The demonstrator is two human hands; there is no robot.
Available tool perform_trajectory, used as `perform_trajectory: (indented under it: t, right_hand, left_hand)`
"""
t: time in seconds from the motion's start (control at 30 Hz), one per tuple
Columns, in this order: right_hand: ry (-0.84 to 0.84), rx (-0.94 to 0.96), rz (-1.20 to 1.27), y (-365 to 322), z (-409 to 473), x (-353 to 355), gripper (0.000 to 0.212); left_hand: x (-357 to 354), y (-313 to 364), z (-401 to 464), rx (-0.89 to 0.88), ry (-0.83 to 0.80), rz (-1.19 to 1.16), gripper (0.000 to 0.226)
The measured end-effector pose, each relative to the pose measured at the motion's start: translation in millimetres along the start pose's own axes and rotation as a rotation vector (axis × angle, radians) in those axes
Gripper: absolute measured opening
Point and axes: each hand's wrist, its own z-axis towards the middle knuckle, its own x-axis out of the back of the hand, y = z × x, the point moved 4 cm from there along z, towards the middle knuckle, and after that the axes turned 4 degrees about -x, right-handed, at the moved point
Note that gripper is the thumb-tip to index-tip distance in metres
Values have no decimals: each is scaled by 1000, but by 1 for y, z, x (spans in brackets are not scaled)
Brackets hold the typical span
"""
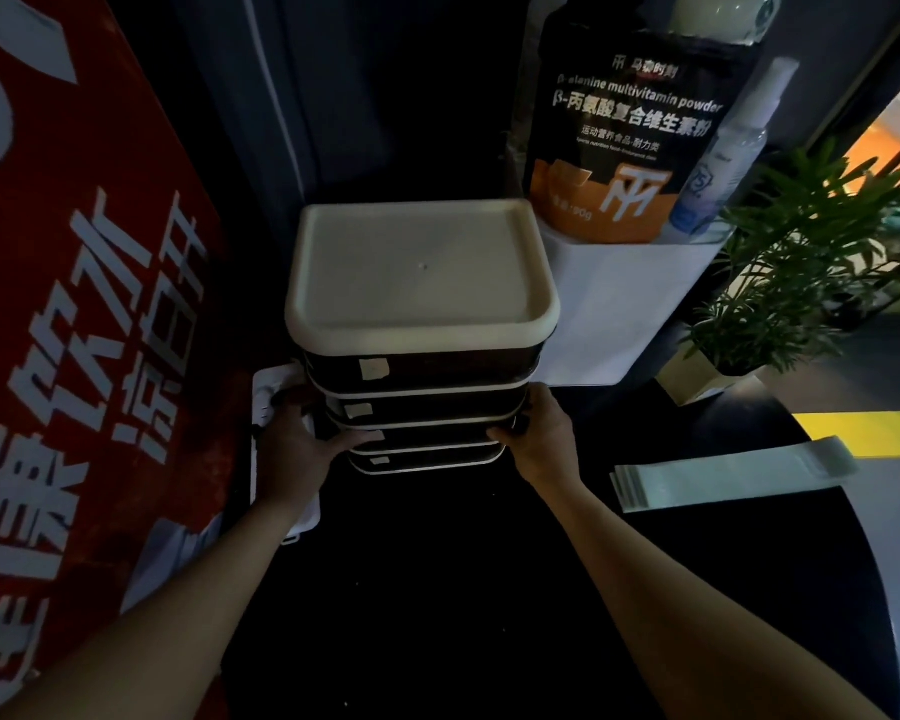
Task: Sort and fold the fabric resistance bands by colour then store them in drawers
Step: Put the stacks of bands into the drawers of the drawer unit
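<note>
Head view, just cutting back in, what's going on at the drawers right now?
A person has both hands on the small stacked drawer unit on the dark table. The left hand and right hand hold opposite ends of a lower drawer, thumbs on its front. It is too dark to tell how far out it is. A stack of pale green bands lies flat on the table to the right, apart from the unit and not yet stored.

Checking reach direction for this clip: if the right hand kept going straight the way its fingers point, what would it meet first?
The right hand points left at the drawer stack and already seems to touch its side, so it would press into that; depth is murky.
</note>
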Motion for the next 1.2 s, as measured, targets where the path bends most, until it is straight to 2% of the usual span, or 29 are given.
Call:
perform_trajectory:
  t: [0.17, 0.33, 0.53, 0.7, 0.83, 0.93, 1.03, 1.2]
  right_hand:
    - [14, 7, 17, 6, 1, -2, 44]
    - [-5, -84, -23, 29, -2, -13, 31]
    - [-90, -111, -10, 34, 6, -32, 42]
    - [-93, -147, 88, 36, -1, -38, 54]
    - [-104, -172, 121, 39, -9, -37, 54]
    - [-119, -200, 116, 41, -16, -33, 50]
    - [-133, -210, 133, 43, -27, -29, 54]
    - [-133, -183, 59, 54, -47, -27, 53]
  left_hand:
    - [-3, -13, -3, 22, 1, 26, 62]
    - [-17, -33, -9, 73, -56, 69, 67]
    - [-43, -47, -14, 157, -102, 30, 75]
    - [-50, -55, -22, 233, -104, -12, 63]
    - [-51, -62, -30, 324, -126, -60, 70]
    - [-50, -58, -38, 337, -134, -43, 78]
    - [-47, -54, -51, 348, -127, -36, 86]
    - [-40, -47, -75, 293, -167, 35, 76]
